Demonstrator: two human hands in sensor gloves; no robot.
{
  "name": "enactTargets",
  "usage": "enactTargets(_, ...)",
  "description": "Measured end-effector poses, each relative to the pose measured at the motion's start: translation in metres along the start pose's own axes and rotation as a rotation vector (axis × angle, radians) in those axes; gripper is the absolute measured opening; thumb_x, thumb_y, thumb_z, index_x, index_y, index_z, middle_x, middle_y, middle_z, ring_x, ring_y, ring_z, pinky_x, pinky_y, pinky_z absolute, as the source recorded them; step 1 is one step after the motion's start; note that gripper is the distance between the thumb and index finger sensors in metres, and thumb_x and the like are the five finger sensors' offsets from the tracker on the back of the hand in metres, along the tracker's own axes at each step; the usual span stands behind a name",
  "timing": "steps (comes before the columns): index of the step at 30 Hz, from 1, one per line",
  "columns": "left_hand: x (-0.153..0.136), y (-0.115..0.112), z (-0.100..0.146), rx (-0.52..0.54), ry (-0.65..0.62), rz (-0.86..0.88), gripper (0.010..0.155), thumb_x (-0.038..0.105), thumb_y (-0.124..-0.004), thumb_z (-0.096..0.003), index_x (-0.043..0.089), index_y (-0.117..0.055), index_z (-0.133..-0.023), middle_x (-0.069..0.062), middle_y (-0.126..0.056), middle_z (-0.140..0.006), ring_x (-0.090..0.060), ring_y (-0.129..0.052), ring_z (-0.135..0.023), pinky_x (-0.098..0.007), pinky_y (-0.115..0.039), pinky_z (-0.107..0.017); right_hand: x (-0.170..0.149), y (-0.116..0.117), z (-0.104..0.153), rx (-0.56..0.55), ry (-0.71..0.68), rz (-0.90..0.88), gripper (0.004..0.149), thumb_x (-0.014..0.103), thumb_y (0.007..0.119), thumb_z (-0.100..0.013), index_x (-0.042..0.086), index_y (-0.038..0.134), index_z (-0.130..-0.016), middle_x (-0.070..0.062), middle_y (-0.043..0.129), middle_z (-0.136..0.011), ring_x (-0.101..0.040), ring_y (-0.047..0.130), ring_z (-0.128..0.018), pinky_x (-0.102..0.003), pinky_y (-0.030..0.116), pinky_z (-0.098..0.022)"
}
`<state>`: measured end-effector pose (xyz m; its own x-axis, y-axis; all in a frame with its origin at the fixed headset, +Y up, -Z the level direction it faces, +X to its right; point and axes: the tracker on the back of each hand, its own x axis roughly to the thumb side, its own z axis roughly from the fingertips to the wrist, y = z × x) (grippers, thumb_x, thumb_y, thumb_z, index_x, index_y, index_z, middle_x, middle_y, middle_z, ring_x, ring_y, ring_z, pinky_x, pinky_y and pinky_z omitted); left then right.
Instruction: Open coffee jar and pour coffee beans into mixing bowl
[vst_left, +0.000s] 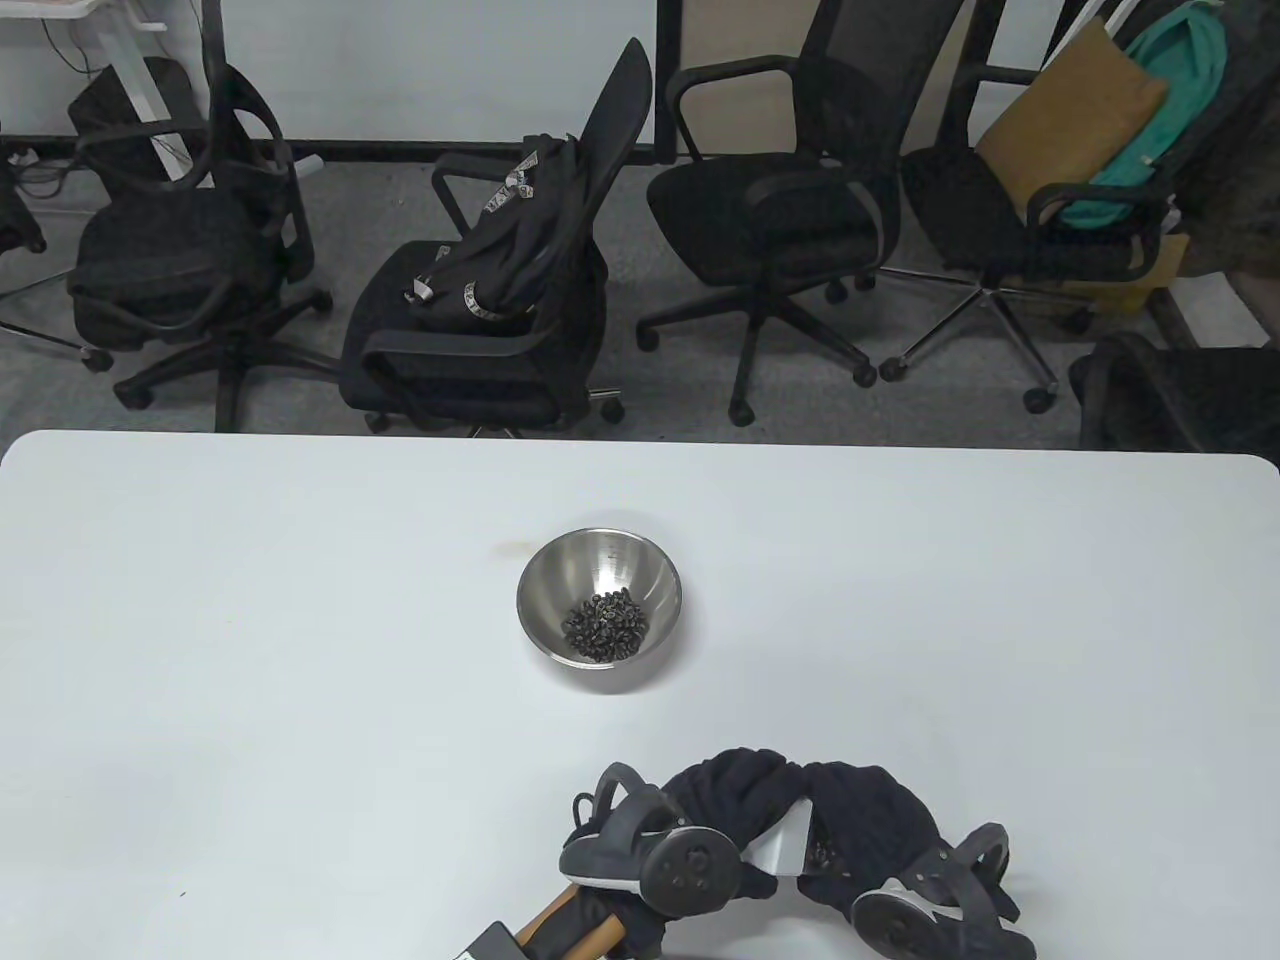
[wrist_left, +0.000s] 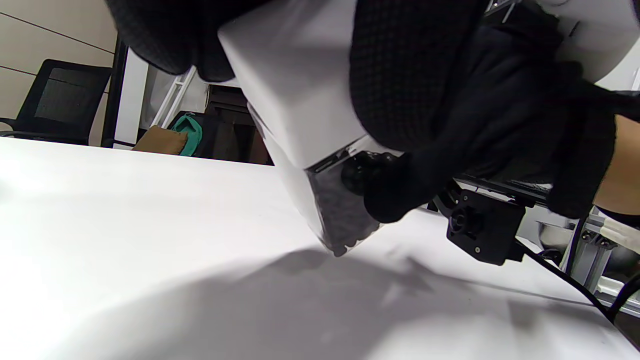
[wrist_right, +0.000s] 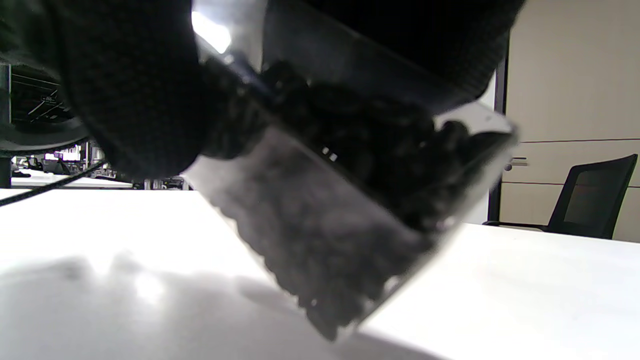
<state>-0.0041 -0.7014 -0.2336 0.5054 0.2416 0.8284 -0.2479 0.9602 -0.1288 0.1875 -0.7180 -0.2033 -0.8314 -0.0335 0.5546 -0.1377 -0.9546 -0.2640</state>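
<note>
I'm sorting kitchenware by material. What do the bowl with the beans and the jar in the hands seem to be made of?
The mixing bowl looks like brushed stainless steel: silvery, with soft reflections on its inner wall. The coffee jar has clear walls, glass or hard plastic, I can't tell which; the dark coffee beans show through. Its lid looks like smooth, matte white plastic.

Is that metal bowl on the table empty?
No. The steel bowl stands upright on the table with a small heap of dark coffee beans in its bottom, far from full.

overhead table view, wrist views close, perhaps tilted
</note>
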Motion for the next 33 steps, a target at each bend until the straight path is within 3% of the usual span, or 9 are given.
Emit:
enactTargets(2, -0.002, 0.001, 0.001, -0.015, -0.007, 0.075, 0.107, 0.054, -0.092, -0.0471, 0.002, -0.034, -0.12, -0.029, -0.048, -0.118, -0.052, -0.068, -0.106, -0.062, -0.067, -0.074, 0.001, -0.001, 0.0, 0.0, 0.001, 0.006, 0.094, 0.048, 0.097, -0.039, 0.002, 0.052, -0.108, -0.025, 0.065, -0.099, -0.041, 0.073, -0.082, -0.056, 0.073, -0.065)
enactTargets(4, -0.007, 0.003, 0.004, 0.061, 0.065, 0.158, 0.118, 0.073, -0.074, -0.0483, -0.006, -0.025, -0.12, -0.035, -0.043, -0.119, -0.056, -0.064, -0.105, -0.064, -0.068, -0.073, 0.001, -0.001, 0.0, -0.004, 0.001, 0.016, 0.095, 0.048, 0.097, -0.039, 0.002, 0.051, -0.108, -0.026, 0.065, -0.099, -0.041, 0.073, -0.082, -0.055, 0.073, -0.065)
enactTargets(7, -0.017, 0.006, 0.008, 0.177, 0.259, 0.324, 0.116, 0.076, -0.066, -0.051, -0.015, -0.036, -0.117, -0.039, -0.058, -0.109, -0.056, -0.077, -0.09, -0.057, -0.078, -0.063, 0.001, -0.001, 0.0, -0.008, 0.007, 0.025, 0.095, 0.048, 0.097, -0.039, 0.001, 0.051, -0.108, -0.026, 0.065, -0.099, -0.041, 0.073, -0.082, -0.056, 0.073, -0.065)
enactTargets(9, -0.023, 0.006, 0.01, 0.077, 0.405, 0.427, 0.116, 0.076, -0.067, -0.0523, -0.017, -0.042, -0.115, -0.039, -0.064, -0.104, -0.053, -0.083, -0.083, -0.053, -0.082, -0.058, 0.001, -0.001, 0.0, -0.013, 0.017, 0.036, 0.095, 0.048, 0.097, -0.039, 0.001, 0.051, -0.108, -0.026, 0.065, -0.099, -0.041, 0.073, -0.082, -0.056, 0.073, -0.065)
enactTargets(11, -0.03, -0.001, 0.01, -0.051, 0.46, 0.55, 0.113, 0.076, -0.068, -0.0542, -0.019, -0.046, -0.113, -0.038, -0.069, -0.1, -0.05, -0.088, -0.076, -0.048, -0.085, -0.054, 0.001, -0.002, 0.0, -0.015, 0.019, 0.046, 0.095, 0.048, 0.097, -0.039, 0.001, 0.051, -0.108, -0.026, 0.065, -0.099, -0.041, 0.073, -0.082, -0.056, 0.073, -0.065)
enactTargets(17, -0.03, -0.009, 0.006, -0.061, 0.43, 0.619, 0.103, 0.068, -0.078, -0.0548, -0.016, -0.055, -0.109, -0.032, -0.077, -0.094, -0.044, -0.093, -0.07, -0.044, -0.087, -0.048, 0.003, -0.002, 0.0, -0.013, 0.003, 0.074, 0.095, 0.048, 0.097, -0.039, 0.002, 0.051, -0.108, -0.026, 0.065, -0.099, -0.041, 0.073, -0.082, -0.055, 0.073, -0.065)
enactTargets(22, -0.025, -0.006, 0.004, -0.052, 0.345, 0.56, 0.099, 0.06, -0.085, -0.0546, -0.011, -0.049, -0.114, -0.032, -0.069, -0.102, -0.049, -0.086, -0.081, -0.051, -0.083, -0.057, 0.003, -0.002, 0.0, -0.013, -0.002, 0.065, 0.095, 0.048, 0.097, -0.039, 0.002, 0.051, -0.108, -0.026, 0.064, -0.099, -0.041, 0.073, -0.082, -0.055, 0.073, -0.065)
enactTargets(26, -0.019, -0.002, 0.002, -0.06, 0.25, 0.45, 0.097, 0.052, -0.09, -0.0538, -0.004, -0.044, -0.118, -0.03, -0.06, -0.11, -0.051, -0.078, -0.092, -0.059, -0.076, -0.065, 0.003, -0.002, 0.0, -0.012, -0.009, 0.058, 0.095, 0.048, 0.097, -0.039, 0.002, 0.051, -0.108, -0.026, 0.065, -0.099, -0.041, 0.073, -0.082, -0.055, 0.073, -0.065)
enactTargets(33, -0.003, 0.004, 0.002, -0.048, 0.102, 0.133, 0.094, 0.044, -0.094, -0.0507, 0.007, -0.043, -0.12, -0.024, -0.056, -0.116, -0.05, -0.073, -0.1, -0.062, -0.07, -0.071, 0.002, -0.002, 0.0, -0.006, -0.016, 0.033, 0.095, 0.048, 0.097, -0.039, 0.001, 0.051, -0.108, -0.026, 0.065, -0.099, -0.041, 0.073, -0.082, -0.055, 0.073, -0.065)
